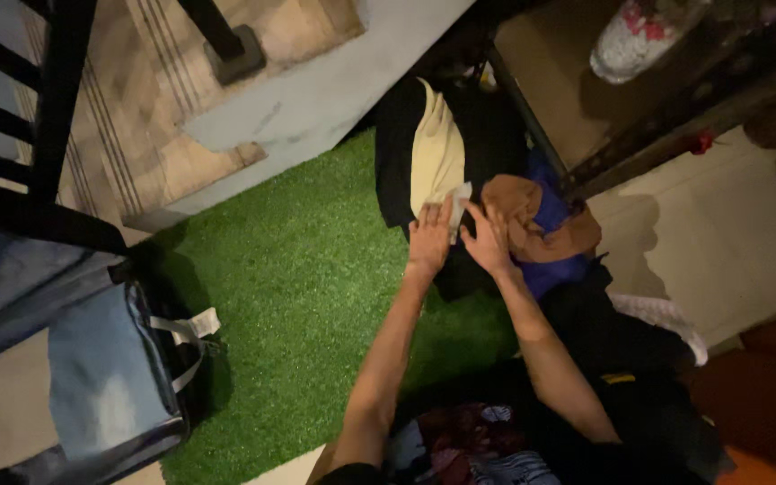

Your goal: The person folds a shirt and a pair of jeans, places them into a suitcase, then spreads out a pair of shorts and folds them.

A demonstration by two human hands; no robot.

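1. Nearest the camera, a heap of dark and patterned clothes (473,445) lies at the near edge of the green mat (298,278), under both forearms; what each piece is cannot be told in the dim light.
2. The left arm reaches out straight across the mat. The left hand (428,238) lies palm down, fingers spread and flat, pressing the near end of the cream cloth (436,153). It grips nothing; it only pins the cloth.
3. The right arm comes in bent from the right side. The right hand (489,241) sits just beside the left, fingers slightly curled on the edge of the brown cloth (532,220); whether they pinch it or merely rest on it I cannot tell.
4. The cream cloth lies lengthways on a black cloth (397,144) at the far right corner of the mat. The brown cloth lies on a blue cloth (550,269), just right of the hands.
5. Judging by folds and drape, all of these are light, soft and limp: no breakage risk, but they sag and slide over one another. Best taken by an edge or corner, or flattened under an open palm.
6. Farther off: a grey bag (105,386) at the mat's left edge, and a white shoe (635,40) on a dark shelf beyond.
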